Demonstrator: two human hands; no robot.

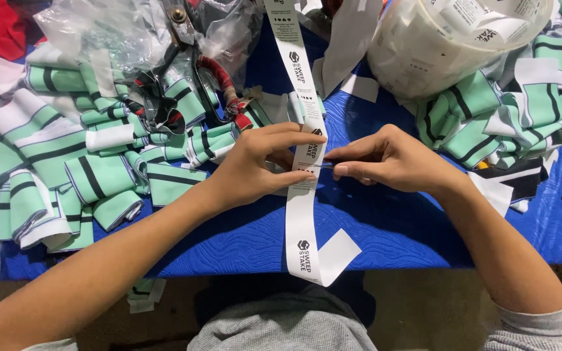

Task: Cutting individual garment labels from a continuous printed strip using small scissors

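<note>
blue quilted cloth covers the tabletop (385, 227), and it is crowded with sewing scraps. a long white label ribbon (304, 214) with dark printing runs from the top of the view down the middle and hangs over the near edge, its end folded back on itself. the left hand (261, 166) pinches this ribbon near its middle, thumb below and fingers curled over the strip. the right hand (385, 159) meets it from the other side, thumb and forefinger closed on the same ribbon at its right edge, just beside the left fingertips; something thin and dark shows between the two hands, too small to tell what it is.

heaps of mint-green fabric pieces with black and white stripes (66, 169) lie at the left, and more of the same striped pieces (489, 123) pile up at the right. large scissors with red-wrapped handles (209, 78) rest on the left heap, near the ribbon. a big roll of white label tape (450, 39) sits at the upper right, and crumpled clear plastic bags (112, 26) lie at the top left.
</note>
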